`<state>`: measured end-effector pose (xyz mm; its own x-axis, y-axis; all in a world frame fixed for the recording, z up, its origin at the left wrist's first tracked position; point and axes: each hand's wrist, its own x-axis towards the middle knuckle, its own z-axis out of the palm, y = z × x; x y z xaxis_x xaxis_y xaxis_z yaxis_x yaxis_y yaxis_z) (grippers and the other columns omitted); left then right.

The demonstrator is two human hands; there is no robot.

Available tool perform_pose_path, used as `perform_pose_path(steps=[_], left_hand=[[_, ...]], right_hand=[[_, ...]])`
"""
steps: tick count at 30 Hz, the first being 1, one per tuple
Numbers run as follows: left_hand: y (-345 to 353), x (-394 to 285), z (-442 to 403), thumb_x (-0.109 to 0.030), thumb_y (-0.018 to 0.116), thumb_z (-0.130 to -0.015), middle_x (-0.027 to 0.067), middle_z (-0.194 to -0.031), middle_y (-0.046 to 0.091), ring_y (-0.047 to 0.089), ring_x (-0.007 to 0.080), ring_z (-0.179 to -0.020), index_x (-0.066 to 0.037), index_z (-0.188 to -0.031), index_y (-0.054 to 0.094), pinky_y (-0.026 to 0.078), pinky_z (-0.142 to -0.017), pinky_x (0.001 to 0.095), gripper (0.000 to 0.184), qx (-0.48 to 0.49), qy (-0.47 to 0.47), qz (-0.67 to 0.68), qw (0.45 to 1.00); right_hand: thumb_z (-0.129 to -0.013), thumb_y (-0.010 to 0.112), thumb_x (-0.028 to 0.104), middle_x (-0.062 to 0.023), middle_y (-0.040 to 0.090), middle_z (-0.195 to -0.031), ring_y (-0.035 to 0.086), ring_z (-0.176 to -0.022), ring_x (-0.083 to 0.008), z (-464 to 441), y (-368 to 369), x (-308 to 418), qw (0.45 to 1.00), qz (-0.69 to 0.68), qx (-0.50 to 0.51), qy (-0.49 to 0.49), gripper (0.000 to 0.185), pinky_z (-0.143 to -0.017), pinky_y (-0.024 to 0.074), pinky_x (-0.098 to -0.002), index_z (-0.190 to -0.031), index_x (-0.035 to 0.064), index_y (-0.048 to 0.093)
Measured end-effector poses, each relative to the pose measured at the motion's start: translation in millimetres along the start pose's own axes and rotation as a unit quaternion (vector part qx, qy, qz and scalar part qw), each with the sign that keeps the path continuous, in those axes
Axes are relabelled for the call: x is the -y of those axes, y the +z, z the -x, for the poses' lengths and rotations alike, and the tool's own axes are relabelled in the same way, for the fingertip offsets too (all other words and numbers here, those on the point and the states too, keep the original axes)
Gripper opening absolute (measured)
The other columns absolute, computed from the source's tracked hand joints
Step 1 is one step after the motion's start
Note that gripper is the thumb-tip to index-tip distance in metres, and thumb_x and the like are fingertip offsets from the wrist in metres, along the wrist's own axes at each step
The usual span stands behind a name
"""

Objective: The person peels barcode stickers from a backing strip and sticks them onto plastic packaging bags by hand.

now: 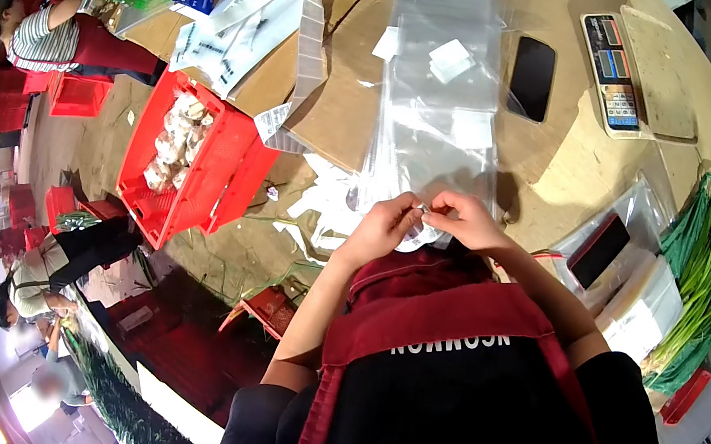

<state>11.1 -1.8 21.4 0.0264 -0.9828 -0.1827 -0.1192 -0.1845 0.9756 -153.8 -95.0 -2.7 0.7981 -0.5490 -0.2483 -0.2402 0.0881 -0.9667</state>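
- My left grip and right grip pinch a small white piece.
- It looks light, thin and bendy.
- Best held softly by its edges.

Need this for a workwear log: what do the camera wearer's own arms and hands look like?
The left hand and right hand show no gloves, and the forearms are uncovered. Short black sleeves cover the upper arms, seen at the left sleeve and right sleeve. A dark red apron is worn too, with white lettering at the chest.
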Motion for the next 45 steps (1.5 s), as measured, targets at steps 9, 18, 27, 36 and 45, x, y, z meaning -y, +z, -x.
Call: perform_pose_path(steps=[9, 18, 27, 36, 45], left_hand=[[4, -3, 3, -0.020, 0.061, -0.084, 0.0137, -0.055, 0.055, 0.053, 0.0228, -0.047, 0.000, -0.077, 0.057, 0.041, -0.046, 0.0327, 0.022, -0.138, -0.014, -0.150, 0.979], [-21, 13, 16, -0.015, 0.059, -0.084, 0.0109, -0.063, 0.060, 0.058, 0.0197, -0.055, -0.001, -0.084, 0.058, 0.045, -0.053, 0.0301, 0.014, -0.076, -0.137, -0.132, 0.979], [-17, 24, 16, -0.001, 0.054, -0.080, 0.0020, -0.059, 0.054, 0.050, 0.0058, -0.053, 0.002, -0.076, 0.051, 0.041, -0.047, 0.0228, 0.006, -0.113, -0.105, -0.010, 0.988], [-18, 27, 18, -0.009, 0.053, -0.088, 0.0026, -0.060, 0.056, 0.054, 0.0060, -0.057, 0.000, -0.082, 0.052, 0.044, -0.053, 0.0222, 0.011, -0.084, -0.103, -0.006, 0.991], [-4, -1, 5, -0.003, 0.053, -0.088, 0.0024, -0.066, 0.051, 0.047, 0.0066, -0.060, 0.002, -0.094, 0.053, 0.040, -0.053, 0.0226, 0.007, -0.009, -0.013, -0.023, 1.000]], right_hand=[[-0.080, 0.066, 0.018, -0.0020, 0.058, -0.070, 0.051, -0.061, -0.0070, -16, -2, -18, 0.997, -0.074, 0.011, 0.000, 0.017, -0.055, 0.0389, -0.0211, -0.077, 0.0045, 0.057], [-0.069, 0.070, 0.040, -0.0102, 0.054, -0.107, 0.057, -0.087, -0.0257, -23, -28, -5, 0.866, 0.493, -0.082, 0.028, 0.059, -0.078, 0.0445, -0.0391, -0.116, 0.0123, 0.048], [-0.075, 0.063, 0.021, 0.0015, 0.056, -0.081, 0.050, -0.085, -0.0177, -23, -37, -48, 0.922, 0.346, -0.038, -0.169, 0.011, -0.083, 0.0300, -0.0335, -0.070, 0.0112, 0.063], [-0.079, 0.063, 0.018, -0.0059, 0.062, -0.079, 0.058, -0.071, -0.0216, -36, -69, -13, 0.971, 0.129, -0.156, -0.126, 0.010, -0.072, 0.0448, -0.0329, -0.080, 0.0086, 0.065], [-0.076, 0.070, 0.026, -0.0029, 0.061, -0.071, 0.056, -0.063, -0.0132, -11, -16, 8, 0.972, 0.188, 0.036, -0.133, 0.023, -0.058, 0.0429, -0.0247, -0.081, 0.0049, 0.062]])
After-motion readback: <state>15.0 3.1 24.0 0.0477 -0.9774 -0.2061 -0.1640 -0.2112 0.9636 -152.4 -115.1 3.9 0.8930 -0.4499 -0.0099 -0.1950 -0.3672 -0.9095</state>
